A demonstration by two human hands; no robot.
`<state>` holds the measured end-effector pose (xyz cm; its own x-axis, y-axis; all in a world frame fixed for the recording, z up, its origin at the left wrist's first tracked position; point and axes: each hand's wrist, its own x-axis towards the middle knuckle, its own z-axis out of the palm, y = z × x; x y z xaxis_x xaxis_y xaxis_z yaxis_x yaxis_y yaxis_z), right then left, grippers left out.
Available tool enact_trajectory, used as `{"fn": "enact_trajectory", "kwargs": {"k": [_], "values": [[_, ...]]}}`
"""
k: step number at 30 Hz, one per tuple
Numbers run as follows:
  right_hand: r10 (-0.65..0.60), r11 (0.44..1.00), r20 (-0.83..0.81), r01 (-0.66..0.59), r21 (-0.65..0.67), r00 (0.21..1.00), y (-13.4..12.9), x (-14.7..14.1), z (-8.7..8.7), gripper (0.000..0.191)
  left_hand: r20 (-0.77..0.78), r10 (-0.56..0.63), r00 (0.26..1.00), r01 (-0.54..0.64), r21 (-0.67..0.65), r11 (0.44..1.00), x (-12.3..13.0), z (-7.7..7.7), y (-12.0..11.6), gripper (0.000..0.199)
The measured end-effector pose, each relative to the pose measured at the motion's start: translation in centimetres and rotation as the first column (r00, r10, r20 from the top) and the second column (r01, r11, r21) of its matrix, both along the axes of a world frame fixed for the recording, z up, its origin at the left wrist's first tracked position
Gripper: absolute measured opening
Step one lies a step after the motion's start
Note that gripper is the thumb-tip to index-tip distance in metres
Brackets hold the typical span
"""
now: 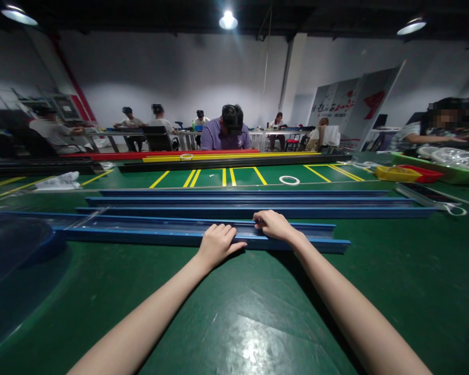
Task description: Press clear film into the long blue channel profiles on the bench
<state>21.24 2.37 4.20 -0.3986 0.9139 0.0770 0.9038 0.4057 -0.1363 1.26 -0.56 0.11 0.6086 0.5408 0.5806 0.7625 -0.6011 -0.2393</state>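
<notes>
A long blue channel (140, 237) lies across the green table in front of me, with a clear strip visible inside it. My left hand (218, 244) is closed over the near wall of this channel, fingers reaching inside and thumb pointing right along the edge. Just to the right, my right hand (272, 225) reaches over the channel with its fingers curled down at the far wall. Whatever its fingertips hold, if anything, is too small to make out. A clear band (86, 219) crosses the channel toward its left part.
More blue channels (258, 212) lie behind. Beyond are a white ring (289, 180), black, yellow and red channels, and a person (222, 133) opposite. At right are a phone (426, 192) and coloured trays (398, 173); a clear-and-blue round object (15, 250) is at left.
</notes>
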Motion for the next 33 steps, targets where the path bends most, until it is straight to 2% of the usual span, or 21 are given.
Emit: {"fn": "enact_trajectory", "kwargs": {"k": [9,14,24,33], "values": [[0.061,0.998,0.118,-0.062,0.009,0.991,0.0,0.4,0.7,0.02,-0.019,0.019,1.0,-0.018,0.033,0.999,-0.1,0.2,-0.1,0.045],[0.072,0.996,0.146,-0.063,-0.069,0.987,0.0,1.6,1.1,0.019,-0.031,-0.031,0.999,0.033,0.072,0.997,0.0,0.2,-0.2,0.044],[0.098,0.971,0.052,-0.084,-0.225,0.994,1.0,5.0,0.9,0.013,-0.028,-0.037,0.999,0.039,0.093,0.995,0.1,0.2,-0.2,0.043],[0.061,0.937,-0.026,-0.067,-0.342,0.998,0.9,7.4,1.4,0.018,-0.025,-0.029,0.999,0.031,0.079,0.996,0.0,0.1,-0.1,0.045]]}}
